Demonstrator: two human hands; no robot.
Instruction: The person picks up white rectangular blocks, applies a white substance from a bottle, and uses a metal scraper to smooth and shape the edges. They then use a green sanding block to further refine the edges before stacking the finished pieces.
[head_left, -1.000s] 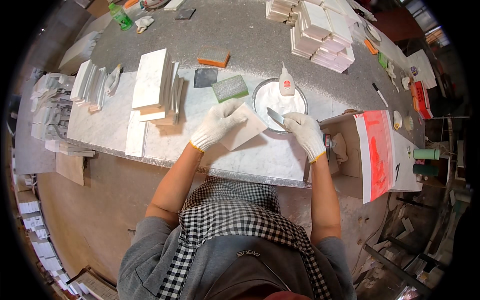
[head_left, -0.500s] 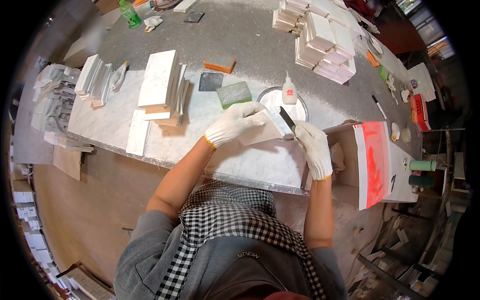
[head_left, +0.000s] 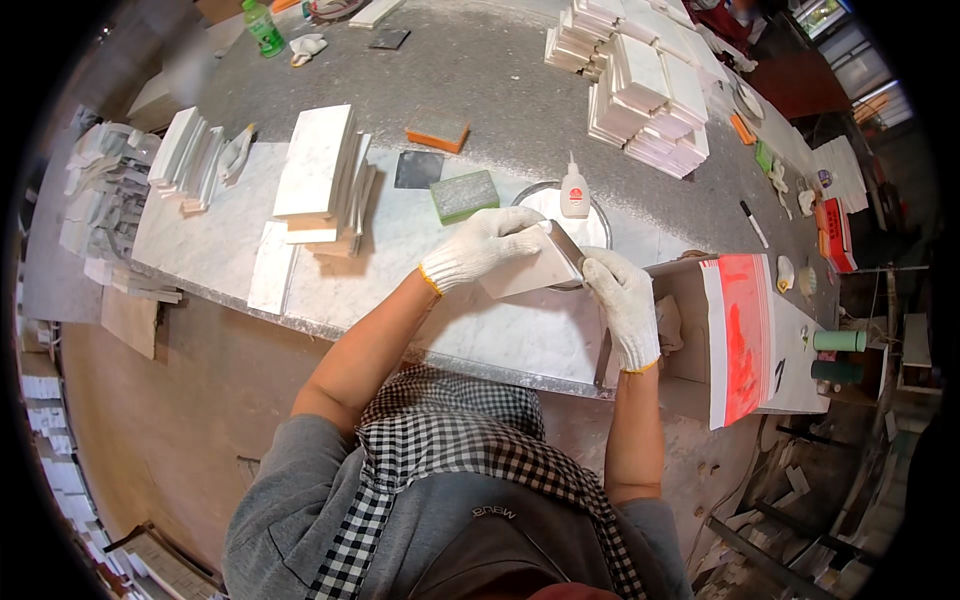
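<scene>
White tile, one: grasped in my gloved left hand, raised above the pale slab before me. Grey metal blade, one: clasped in my gloved right hand; a second earlier over the round bowl of white material, it now lay along the tile's right edge. Green-sided block, one: unmoved, beyond my left hand.

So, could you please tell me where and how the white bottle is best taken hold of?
Probably by the wide body of the white bottle, coming from its right: it looks upright, its thin nozzle offers little to grip, while the left hand and white tile lie to its lower left.
</scene>
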